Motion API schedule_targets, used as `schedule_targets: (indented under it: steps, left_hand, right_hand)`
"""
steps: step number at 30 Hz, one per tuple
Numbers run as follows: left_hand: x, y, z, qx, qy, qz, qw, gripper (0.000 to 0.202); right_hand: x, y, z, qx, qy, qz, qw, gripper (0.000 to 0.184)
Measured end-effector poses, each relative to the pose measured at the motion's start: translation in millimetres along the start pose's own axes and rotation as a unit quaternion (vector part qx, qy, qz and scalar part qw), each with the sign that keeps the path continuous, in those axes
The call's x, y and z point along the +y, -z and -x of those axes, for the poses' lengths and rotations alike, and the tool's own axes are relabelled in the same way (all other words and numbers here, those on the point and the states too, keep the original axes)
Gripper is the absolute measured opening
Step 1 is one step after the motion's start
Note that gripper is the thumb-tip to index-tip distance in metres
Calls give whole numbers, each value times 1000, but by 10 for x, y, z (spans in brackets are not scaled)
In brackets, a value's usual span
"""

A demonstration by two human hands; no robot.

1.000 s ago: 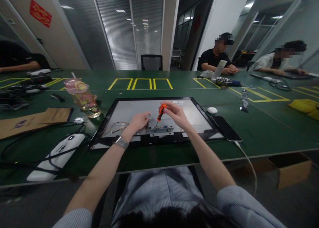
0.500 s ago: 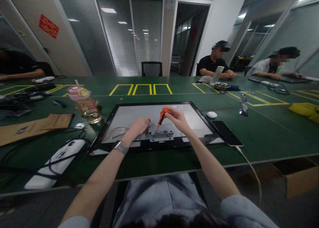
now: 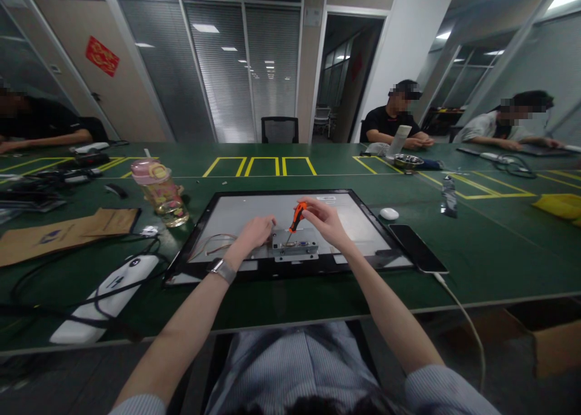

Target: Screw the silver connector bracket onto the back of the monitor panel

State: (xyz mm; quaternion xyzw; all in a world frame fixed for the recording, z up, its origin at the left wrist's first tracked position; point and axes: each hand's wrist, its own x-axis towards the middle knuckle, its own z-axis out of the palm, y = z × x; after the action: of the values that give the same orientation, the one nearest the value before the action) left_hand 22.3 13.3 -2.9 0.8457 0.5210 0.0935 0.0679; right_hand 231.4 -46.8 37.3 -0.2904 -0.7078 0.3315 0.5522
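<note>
A flat display panel (image 3: 236, 209) with a black frame lies on the green table in front of me. Near its front edge sits a grey metal bracket (image 3: 308, 250) with connectors along it. My right hand (image 3: 327, 221) grips an orange and black screwdriver (image 3: 298, 217) between thumb and fingers. The screwdriver stands tilted, its tip down at the bracket's connector area. At the bracket's left end, my left hand (image 3: 255, 233) is curled with its fingers against the metal; the fingertips are partly hidden. Thin coloured wires (image 3: 215, 241) lie on the panel left of the bracket.
Left stand a pink-lided bottle (image 3: 160, 191), a paper bag (image 3: 68, 233) and a white power bank (image 3: 106, 297) with black cables. Right of the panel are a phone (image 3: 417, 248) on a white cable and a small white case (image 3: 389, 213). Other people sit at the table's far side.
The whole view has shifted slightly, with things now a little lower and to the right. Both hands and the screwdriver keep nearly the same place at the bracket.
</note>
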Motion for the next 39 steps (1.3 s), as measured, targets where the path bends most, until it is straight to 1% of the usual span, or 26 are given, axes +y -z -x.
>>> schedule_targets:
  steps: [8,17,24,29,34,39]
  left_hand:
    - [17,12,-4,-3,12,1,1000,36]
    - [-10,-16,-2,9,9,13,1000,35]
    - [-75,-1,2,16,-12,43,999,36]
    - [-98,28,22,28,-26,61,997,37]
    - [-104,25,32,28,-28,66,997,37]
    - [-99,7,31,21,-22,59,998,36]
  right_hand:
    - [23,3,-1,11,2,23,1000,28]
    - [29,-50,15,23,-1,44,999,29]
    - [-24,-114,24,54,39,87,994,27]
    - [-66,-149,41,44,52,110,992,27]
    - [-76,-179,68,40,68,110,991,28]
    - [-67,-142,84,32,63,105,992,29]
